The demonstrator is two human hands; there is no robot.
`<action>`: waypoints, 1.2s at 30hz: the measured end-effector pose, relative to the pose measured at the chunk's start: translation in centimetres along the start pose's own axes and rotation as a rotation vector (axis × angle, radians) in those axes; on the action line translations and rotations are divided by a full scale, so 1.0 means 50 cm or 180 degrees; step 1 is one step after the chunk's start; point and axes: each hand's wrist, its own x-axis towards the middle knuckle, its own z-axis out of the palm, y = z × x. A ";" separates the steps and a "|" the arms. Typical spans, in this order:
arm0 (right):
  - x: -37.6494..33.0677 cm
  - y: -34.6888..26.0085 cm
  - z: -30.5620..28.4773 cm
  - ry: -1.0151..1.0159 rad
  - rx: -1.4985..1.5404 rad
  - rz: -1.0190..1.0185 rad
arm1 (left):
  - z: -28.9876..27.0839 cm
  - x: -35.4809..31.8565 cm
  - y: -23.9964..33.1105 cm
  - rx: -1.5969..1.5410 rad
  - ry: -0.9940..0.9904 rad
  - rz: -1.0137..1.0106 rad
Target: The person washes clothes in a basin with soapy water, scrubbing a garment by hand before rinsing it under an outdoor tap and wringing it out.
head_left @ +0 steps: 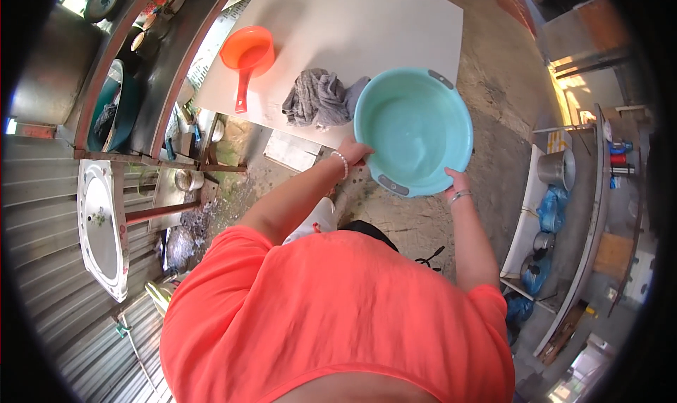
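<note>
Both my hands hold a round turquoise plastic basin (416, 131) with grey grip patches, at the near right corner of a white table. My left hand (355, 151) is closed on its left rim, and a beaded bracelet circles that wrist. At the near right rim my right hand (457, 181) grips it, with a silver-coloured bangle on the wrist. The inside of the basin shows no object. Just left of it, a crumpled grey cloth (317, 98) lies on the table. Farther left sits an orange-red dipper (247, 52), its handle pointing toward me.
The white table (367, 22) extends away from me. Shelving on the left bears a dark green basin (125, 110). A white oval-patterned tray (103, 227) leans below. To the right, a low shelf holds a metal pot (556, 169) and blue plastic bags (552, 209).
</note>
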 end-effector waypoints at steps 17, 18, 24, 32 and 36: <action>0.167 -0.166 0.067 -0.0459 -0.0595 -0.0176 | -0.028 -0.073 0.176 0.4086 0.1824 0.2564; 0.164 -0.177 0.067 -0.0511 -0.0607 -0.0150 | -0.037 -0.069 0.155 0.4526 0.1848 0.2333; 0.189 -0.240 0.051 0.0469 -0.1307 -0.1830 | -0.105 0.001 0.116 0.4420 0.2158 0.1870; 0.098 -0.317 0.156 -0.1396 -0.1417 -0.2172 | -0.023 -0.055 0.303 -0.0420 0.1233 0.2772; 0.045 -0.327 0.242 -0.2127 -0.1220 -0.1134 | 0.065 -0.096 0.366 -0.2308 -0.0134 0.2091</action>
